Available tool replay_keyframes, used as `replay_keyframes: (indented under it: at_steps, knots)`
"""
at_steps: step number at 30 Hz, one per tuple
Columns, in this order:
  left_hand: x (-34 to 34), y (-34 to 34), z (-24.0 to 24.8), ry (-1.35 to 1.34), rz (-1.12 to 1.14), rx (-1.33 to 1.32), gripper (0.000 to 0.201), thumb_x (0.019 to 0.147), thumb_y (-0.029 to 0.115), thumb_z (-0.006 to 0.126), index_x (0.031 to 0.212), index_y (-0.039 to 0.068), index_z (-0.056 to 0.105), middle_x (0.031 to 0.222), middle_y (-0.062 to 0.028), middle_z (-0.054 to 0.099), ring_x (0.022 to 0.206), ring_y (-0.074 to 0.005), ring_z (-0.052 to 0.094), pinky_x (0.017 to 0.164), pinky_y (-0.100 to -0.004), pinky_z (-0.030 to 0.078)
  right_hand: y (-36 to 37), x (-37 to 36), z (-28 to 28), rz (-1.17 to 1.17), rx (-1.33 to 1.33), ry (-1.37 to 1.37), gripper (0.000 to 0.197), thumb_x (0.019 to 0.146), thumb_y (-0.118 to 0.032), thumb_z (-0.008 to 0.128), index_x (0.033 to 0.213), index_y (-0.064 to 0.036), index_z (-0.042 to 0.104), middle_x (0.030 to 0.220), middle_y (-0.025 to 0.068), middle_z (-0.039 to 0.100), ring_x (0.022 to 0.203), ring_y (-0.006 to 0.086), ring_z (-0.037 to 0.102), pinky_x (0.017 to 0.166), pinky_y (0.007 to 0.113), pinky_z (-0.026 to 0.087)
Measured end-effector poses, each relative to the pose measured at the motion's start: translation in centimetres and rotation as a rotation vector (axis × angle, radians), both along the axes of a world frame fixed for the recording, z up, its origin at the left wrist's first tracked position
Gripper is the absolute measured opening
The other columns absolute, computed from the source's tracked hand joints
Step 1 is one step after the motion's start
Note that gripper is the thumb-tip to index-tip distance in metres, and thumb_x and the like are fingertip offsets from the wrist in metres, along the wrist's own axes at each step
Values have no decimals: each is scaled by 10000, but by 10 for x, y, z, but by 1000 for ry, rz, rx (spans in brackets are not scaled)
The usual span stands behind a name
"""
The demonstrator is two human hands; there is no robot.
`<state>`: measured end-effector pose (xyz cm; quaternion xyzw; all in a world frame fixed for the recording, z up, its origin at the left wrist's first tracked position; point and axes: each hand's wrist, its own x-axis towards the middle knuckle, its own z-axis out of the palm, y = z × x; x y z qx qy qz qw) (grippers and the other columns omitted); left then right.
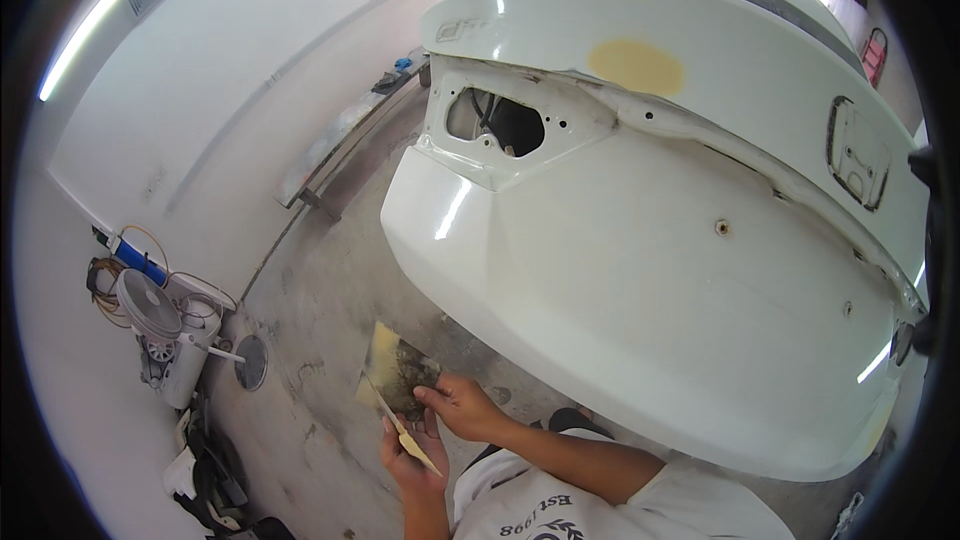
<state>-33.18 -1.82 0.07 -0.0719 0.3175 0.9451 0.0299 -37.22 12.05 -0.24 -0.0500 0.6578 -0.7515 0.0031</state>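
My left hand is closed around a putty knife, seen nearly edge-on, with a thin pale blade and a tan lower part. Beside and just above it, my right hand pinches the corner of a thin square plate smeared with yellow paste and dark stains. The knife's tip lies in front of the plate; whether they touch I cannot tell. Both hands are low in front of me, left of a white car's rear end. A yellow patch of filler shows on its boot lid.
The car has an empty lamp opening and a bare recess. Against the left wall stands a bench with plastic sheeting. A fan, hoses and a white cylinder are at the left. Dark and white parts lie lower left.
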Motion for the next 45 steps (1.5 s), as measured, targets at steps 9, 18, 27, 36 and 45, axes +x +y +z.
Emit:
replay_keyframes:
  at_steps: [9, 18, 27, 36, 45]
  knots:
    - [16, -112, 28, -161, 98, -209, 247, 1079, 274, 467, 1065, 88, 629, 940, -5, 675, 653, -81, 605, 440, -203, 489, -41, -65, 41, -291, -337, 21, 394, 1068, -396, 597, 1158, -13, 573, 915, 53, 667, 826, 108, 578, 719, 314, 490]
    - [-13, -92, 68, -207, 117, -169, 192, 1073, 226, 522, 1147, 73, 611, 895, 5, 644, 562, -39, 534, 392, -166, 448, -16, -52, -11, 153, 6, 11, 591, 964, -554, 691, 1126, 5, 593, 949, 102, 684, 870, 154, 626, 790, 336, 514]
    - [-26, -72, 64, -83, 473, -178, 260, 1053, 231, 592, 1259, 75, 620, 1160, -42, 726, 872, -111, 748, 535, -241, 610, -5, -1, 11, -90, -168, -11, 539, 995, -281, 718, 1418, -6, 527, 1112, 106, 702, 951, 170, 634, 874, 346, 524]
    - [1, -48, 55, -94, 326, -94, 508, 1035, 125, 559, 1511, 162, 386, 1386, -84, 557, 1257, -247, 581, 1049, -448, 508, -34, 15, 51, 200, -233, 721, 526, 1031, -30, 564, 1533, -171, 491, 1547, 255, 490, 1423, 351, 509, 1122, 407, 445]
    - [-35, -122, 51, 46, 446, -224, 416, 1058, 122, 585, 1458, 96, 475, 1271, -63, 630, 1115, -159, 594, 1016, -327, 476, -15, 9, 52, 3, 722, 518, 679, 679, 215, 564, 1278, -68, 710, 1332, 181, 673, 1224, 357, 662, 1045, 408, 525]
